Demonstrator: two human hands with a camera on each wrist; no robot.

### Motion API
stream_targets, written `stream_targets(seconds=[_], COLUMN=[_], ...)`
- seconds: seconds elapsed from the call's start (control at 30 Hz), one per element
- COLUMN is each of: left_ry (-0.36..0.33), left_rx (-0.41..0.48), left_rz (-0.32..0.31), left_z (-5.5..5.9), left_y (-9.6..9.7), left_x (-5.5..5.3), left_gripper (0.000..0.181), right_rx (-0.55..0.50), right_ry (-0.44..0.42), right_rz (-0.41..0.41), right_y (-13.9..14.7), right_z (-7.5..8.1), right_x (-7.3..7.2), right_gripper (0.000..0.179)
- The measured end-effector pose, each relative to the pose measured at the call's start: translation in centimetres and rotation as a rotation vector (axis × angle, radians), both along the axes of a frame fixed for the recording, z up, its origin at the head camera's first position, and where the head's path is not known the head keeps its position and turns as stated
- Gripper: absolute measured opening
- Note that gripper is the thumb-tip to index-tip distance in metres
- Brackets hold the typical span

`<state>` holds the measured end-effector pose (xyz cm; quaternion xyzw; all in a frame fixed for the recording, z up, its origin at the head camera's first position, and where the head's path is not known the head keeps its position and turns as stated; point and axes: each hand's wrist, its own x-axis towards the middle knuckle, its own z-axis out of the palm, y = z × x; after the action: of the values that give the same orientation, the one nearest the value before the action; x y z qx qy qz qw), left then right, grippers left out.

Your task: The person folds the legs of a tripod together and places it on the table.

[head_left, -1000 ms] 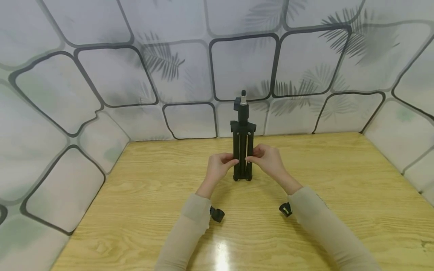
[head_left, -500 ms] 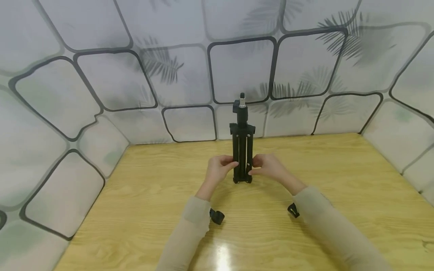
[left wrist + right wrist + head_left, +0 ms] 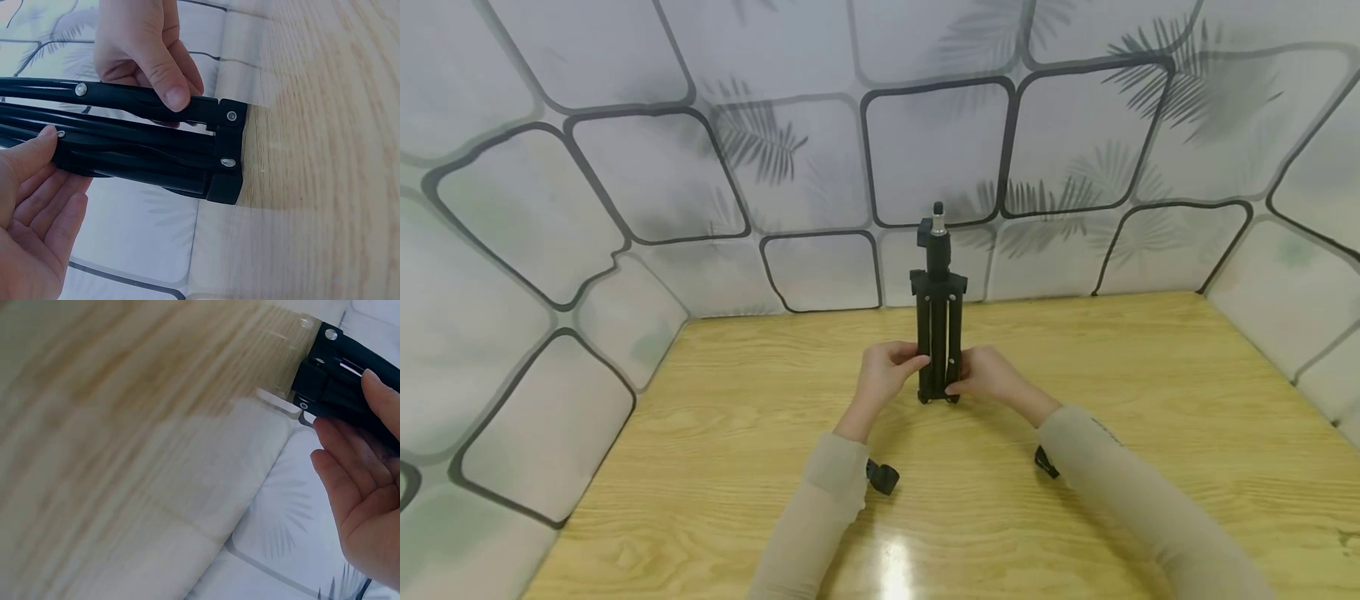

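A black folding tripod stand (image 3: 938,321) stands upright on the wooden table, its legs folded together and a silver stud at the top. My left hand (image 3: 883,369) pinches its left leg between thumb and fingers. On the opposite side, my right hand (image 3: 992,375) grips the right leg lower down, close to the foot. In the left wrist view the right thumb lies on the front of the leg of the tripod stand (image 3: 175,150), near its end bracket. The right wrist view shows the right hand (image 3: 369,469) with fingers behind the leg and thumb over it.
The wooden table (image 3: 737,417) meets a patterned fabric backdrop (image 3: 805,167) behind the stand and at both sides. Small black wrist devices (image 3: 882,478) show beside both sleeves. A light reflection lies on the near tabletop.
My right hand has slid down the right leg toward the foot and now grips it there. My left hand keeps its hold at about the same height, and the stand stays upright.
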<state>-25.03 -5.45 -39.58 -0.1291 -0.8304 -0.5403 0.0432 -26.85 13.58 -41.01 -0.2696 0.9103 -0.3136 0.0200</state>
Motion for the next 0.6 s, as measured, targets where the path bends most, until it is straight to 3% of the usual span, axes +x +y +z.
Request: stream_targets(seconds=[0.6], left_ry=[0.013], left_rx=[-0.029], left_rz=[-0.013], left_z=[0.43], left_y=[-0.15], left_x=[-0.10], left_gripper=[0.025], right_rx=[-0.009], right_ry=[-0.045], right_rz=[-0.019], right_y=[-0.17], right_z=[-0.04], right_x=[-0.04], right_gripper=[0.026])
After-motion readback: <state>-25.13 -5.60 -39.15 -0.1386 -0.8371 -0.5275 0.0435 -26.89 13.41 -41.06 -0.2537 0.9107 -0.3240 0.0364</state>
